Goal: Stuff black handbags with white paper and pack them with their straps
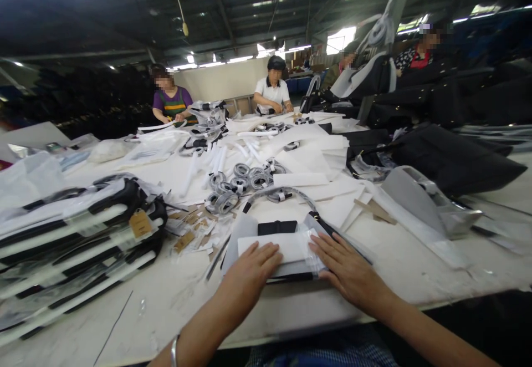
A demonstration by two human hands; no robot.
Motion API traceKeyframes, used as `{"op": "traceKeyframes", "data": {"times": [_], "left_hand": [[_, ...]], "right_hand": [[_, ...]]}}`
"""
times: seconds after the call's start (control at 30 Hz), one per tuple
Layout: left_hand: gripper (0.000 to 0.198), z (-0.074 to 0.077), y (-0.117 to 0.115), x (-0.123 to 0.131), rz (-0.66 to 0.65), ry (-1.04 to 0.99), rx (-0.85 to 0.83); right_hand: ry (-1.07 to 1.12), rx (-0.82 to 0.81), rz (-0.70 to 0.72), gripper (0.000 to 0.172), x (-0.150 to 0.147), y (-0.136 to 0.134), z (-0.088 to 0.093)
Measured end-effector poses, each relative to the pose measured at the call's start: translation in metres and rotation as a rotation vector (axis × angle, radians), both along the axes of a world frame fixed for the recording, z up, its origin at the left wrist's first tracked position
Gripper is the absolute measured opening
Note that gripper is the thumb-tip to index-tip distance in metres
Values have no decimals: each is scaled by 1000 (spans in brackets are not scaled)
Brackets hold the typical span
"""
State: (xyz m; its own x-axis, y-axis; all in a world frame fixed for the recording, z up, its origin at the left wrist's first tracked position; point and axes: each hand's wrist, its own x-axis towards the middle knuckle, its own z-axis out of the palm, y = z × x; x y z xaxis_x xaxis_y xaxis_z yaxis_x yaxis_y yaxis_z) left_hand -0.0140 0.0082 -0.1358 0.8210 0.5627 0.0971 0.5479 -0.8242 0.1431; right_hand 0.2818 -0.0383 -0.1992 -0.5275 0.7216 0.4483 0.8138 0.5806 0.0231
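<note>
A flat black bag [277, 227] wrapped in clear plastic lies near the table's front edge, with a folded white paper piece [286, 245] on top of it. My left hand [248, 274] rests flat on the left part of the paper, fingers stretched out. On the right end, my right hand [347, 267] lies flat over the paper and plastic, fingers spread. Neither hand grips anything. A grey wrapped strap [277, 193] curves just behind the bag.
A stack of wrapped black bags [75, 245] with a brown tag [140, 223] fills the left. Coiled grey straps [233, 187], white paper sheets [316, 156] and brown tags [189, 236] lie mid-table. Black bags [449, 156] sit right. Other people work at the far side.
</note>
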Motion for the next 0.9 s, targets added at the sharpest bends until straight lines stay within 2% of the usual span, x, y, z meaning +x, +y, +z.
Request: {"op": "traceKeyframes", "data": {"times": [0.13,0.23,0.3,0.43,0.5,0.6,0.7,0.73,0.8,0.87,0.9], "left_hand": [[34,25,35,-14,-57,81,-89],[30,28,48,-15,-87,99,-108],[30,24,46,-14,-67,110,-105],[35,15,24,-18,-10,114,-85],[48,9,13,-24,-11,122,-36],[72,-8,2,-35,-27,151,110],[67,-33,-2,-43,-7,145,207],[64,-40,-2,-45,4,133,218],[60,-50,-2,-46,25,106,217],[60,-54,-2,-45,41,81,198],[61,-54,-2,-45,46,69,183]], "right_hand": [[18,10,9,58,2,1,-4],[21,-27,8,58,5,-1,-9],[23,-93,7,57,6,-2,-10],[88,-201,2,57,8,0,-7],[128,-225,10,58,8,0,-3],[202,-189,7,59,5,-8,-1],[373,-143,62,64,-8,-33,-6],[447,-185,90,62,-16,-42,-9],[620,-413,67,47,-35,-57,-16],[847,-790,-79,34,-55,-62,-19],[979,-979,-153,36,-65,-61,-19]]}}
